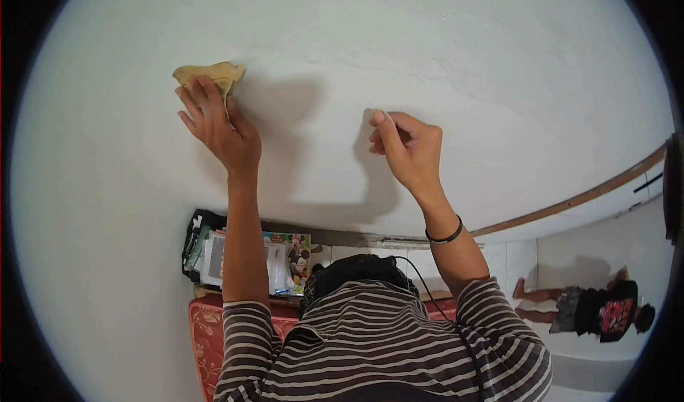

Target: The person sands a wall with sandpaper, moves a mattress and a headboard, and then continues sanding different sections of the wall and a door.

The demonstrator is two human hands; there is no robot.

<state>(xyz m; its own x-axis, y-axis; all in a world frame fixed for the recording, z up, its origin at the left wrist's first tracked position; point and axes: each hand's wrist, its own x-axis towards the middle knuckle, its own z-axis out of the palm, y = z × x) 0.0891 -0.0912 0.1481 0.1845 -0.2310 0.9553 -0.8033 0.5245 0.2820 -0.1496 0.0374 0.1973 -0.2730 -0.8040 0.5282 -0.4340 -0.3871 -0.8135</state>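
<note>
A crumpled yellow cloth [214, 73] lies against the white wall [342, 32] at the upper left. My left hand [221, 124] grips it, fingers over its lower part and an edge folded by the thumb. To the right, my right hand [413, 145] is close to the wall, its thumb and fingers curled together in a pinch. A thin pale edge shows by that thumb, too small to name. A dark band [446, 232] circles my right wrist.
Below the left forearm are stacked books and papers [278, 259] beside a black bag [192, 245]. A red patterned cushion [205, 338] lies underneath. A brown wooden edge [570, 201] borders the wall at right. Another person [591, 313] stands farther right, facing a wall.
</note>
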